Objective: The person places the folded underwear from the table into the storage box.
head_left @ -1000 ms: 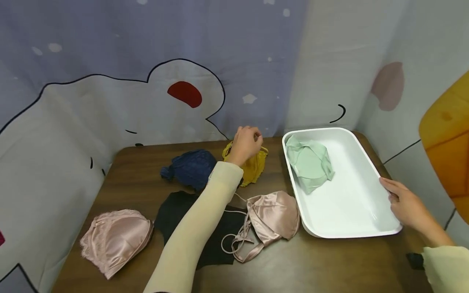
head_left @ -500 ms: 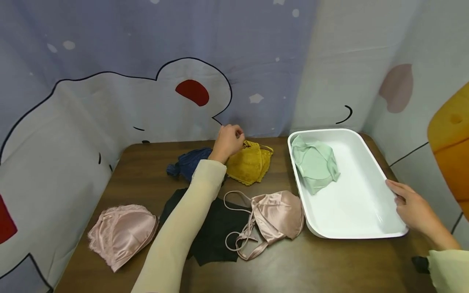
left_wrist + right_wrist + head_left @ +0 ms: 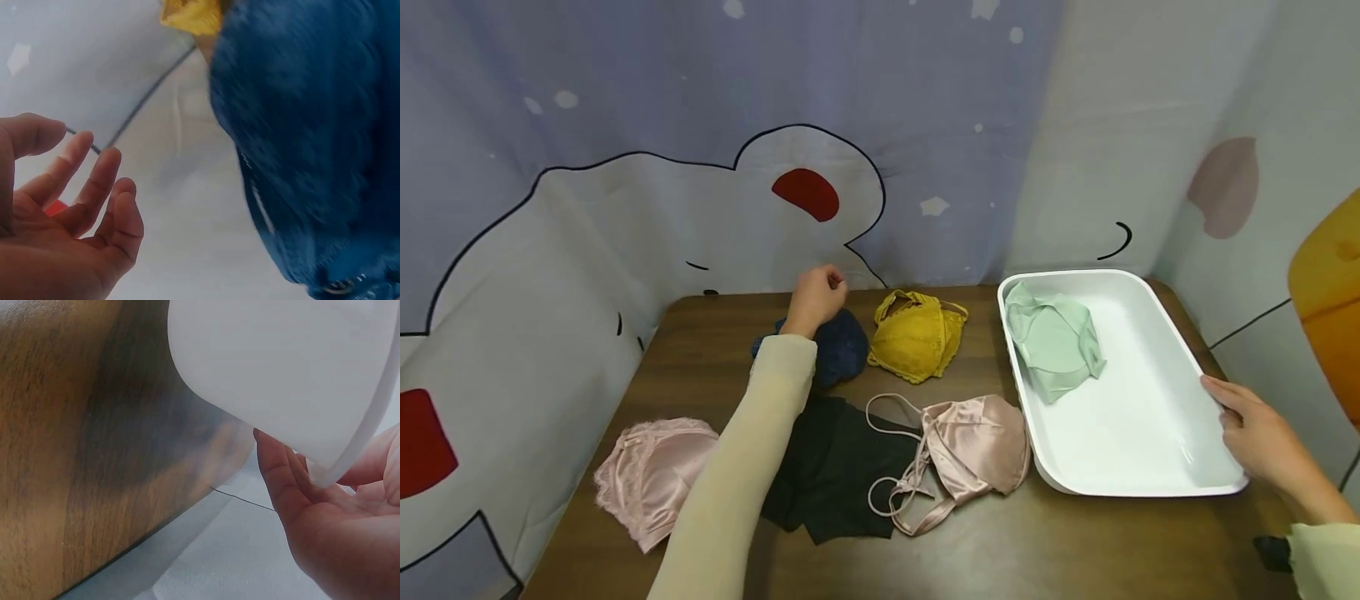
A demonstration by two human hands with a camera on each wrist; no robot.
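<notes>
My left hand hovers over the navy lace bra at the back of the table. In the left wrist view the fingers are loosely bent with nothing between them, and the blue bra lies apart from them. My right hand grips the right rim of a white plastic tray, the thumb on top and fingers underneath, as the right wrist view shows. A mint green bra lies inside the tray at its left. Beside the navy bra is a mustard yellow lace bra.
A pink satin bra with straps lies against the tray's left side, over a black garment. Another pink lace-edged bra is at the left of the wooden table. Printed curtains stand behind and beside the table.
My left hand has moved left, from above the yellow bra to above the navy one. My right hand stays on the tray rim. The head view has shifted slightly.
</notes>
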